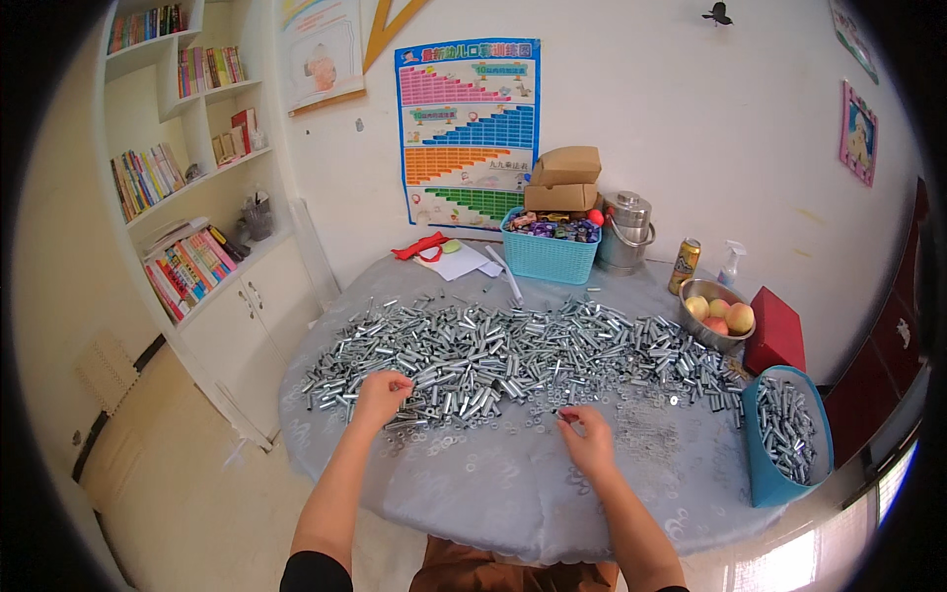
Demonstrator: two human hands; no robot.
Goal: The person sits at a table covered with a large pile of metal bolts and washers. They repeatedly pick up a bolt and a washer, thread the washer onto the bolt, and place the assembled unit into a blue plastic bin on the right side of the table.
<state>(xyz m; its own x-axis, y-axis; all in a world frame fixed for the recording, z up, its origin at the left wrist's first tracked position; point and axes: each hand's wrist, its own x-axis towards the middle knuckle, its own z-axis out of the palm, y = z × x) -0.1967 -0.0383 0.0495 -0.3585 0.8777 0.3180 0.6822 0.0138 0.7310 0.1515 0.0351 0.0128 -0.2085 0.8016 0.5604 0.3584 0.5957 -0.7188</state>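
Observation:
A wide heap of silvery metal sleeves (473, 350), mixed with bolts, spreads across the table. Many small flat washers (473, 434) lie loose along its near edge. My left hand (383, 397) is at the heap's near left side, fingers closed in a pinch; whatever they hold is hidden. To the right, my right hand (589, 440) hovers over the washers at the heap's near edge, thumb and fingertips pinched together. Something small and dark shows at its fingertips, too small to name.
A blue bin (755, 444) of metal sleeves stands at the table's right edge. Behind it are a red box (776, 331), a steel bowl (702, 333) of fruit, a can (684, 266) and a spray bottle (731, 263). A turquoise basket (547, 259) and metal pot (624, 237) stand at the back.

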